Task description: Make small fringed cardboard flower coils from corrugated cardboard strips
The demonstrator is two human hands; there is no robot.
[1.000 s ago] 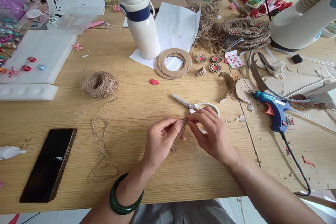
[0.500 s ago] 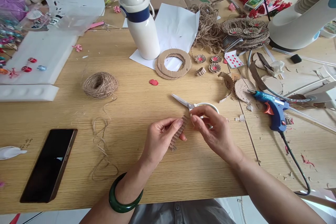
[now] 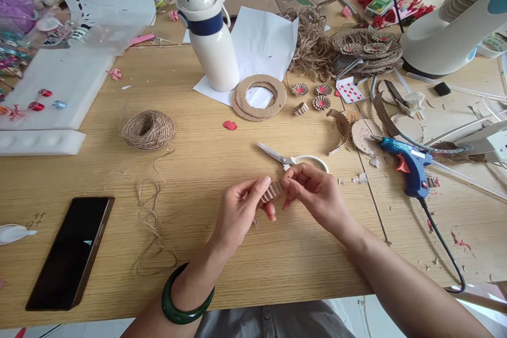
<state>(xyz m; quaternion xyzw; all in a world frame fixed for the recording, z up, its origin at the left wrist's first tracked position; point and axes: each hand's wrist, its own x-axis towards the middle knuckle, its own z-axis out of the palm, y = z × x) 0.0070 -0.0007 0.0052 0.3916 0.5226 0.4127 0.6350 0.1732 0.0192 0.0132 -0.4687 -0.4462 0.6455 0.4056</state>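
Observation:
A short corrugated cardboard strip (image 3: 272,191) is stretched between my two hands over the wooden table. My left hand (image 3: 242,211) pinches its left part, thumb on top. The fingertips of my right hand (image 3: 312,193) close on its right end. Just beyond my right hand lie white-handled scissors (image 3: 285,159), blades pointing up and left. Farther off are two cardboard rings (image 3: 241,97), small red paper discs (image 3: 230,125), several pleated cardboard rosettes (image 3: 321,103) with red centres, and a small folded cardboard piece (image 3: 301,109).
A twine ball (image 3: 148,130) trails loose string on the left, near a phone (image 3: 70,253). A bottle (image 3: 216,37) stands at the back. On the right are a blue glue gun (image 3: 414,166) with its cable, cardboard scraps and a white appliance base (image 3: 431,45).
My right hand has moved left and down onto the strip's end and now grips it. The strip has turned from steeply slanted to flatter between my hands. The view has shifted slightly.

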